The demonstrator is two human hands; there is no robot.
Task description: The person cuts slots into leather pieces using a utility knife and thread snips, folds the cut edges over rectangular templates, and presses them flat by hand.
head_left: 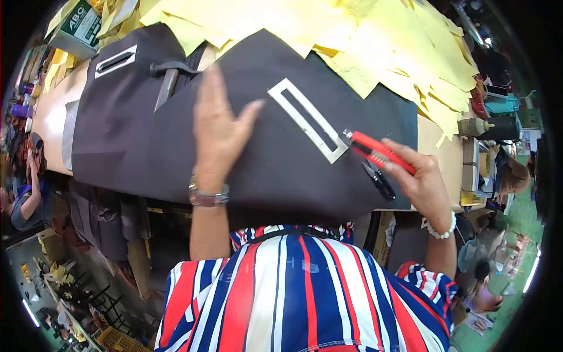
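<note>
My left hand (218,126) lies flat on a large dark sheet of material (146,135), thumb spread from the fingers. In my right hand (425,182) is a red utility knife (381,151), its silvery tip pointing left, near the lower end of a white strip frame (285,98). That frame lies slanted on the dark sheet and surrounds a long slot. Just below the knife rests a pair of black thread snips (381,183), partly near my fingers. A hammer (167,88) lies left of my left hand, partly covered by the dark sheet.
Loose yellow sheets (375,41) are heaped along the far side. A second white frame (115,61) lies at the upper left on dark material, near a green-and-white box (79,26). A bottle (474,127) stands at the right. Another person (29,196) is at far left.
</note>
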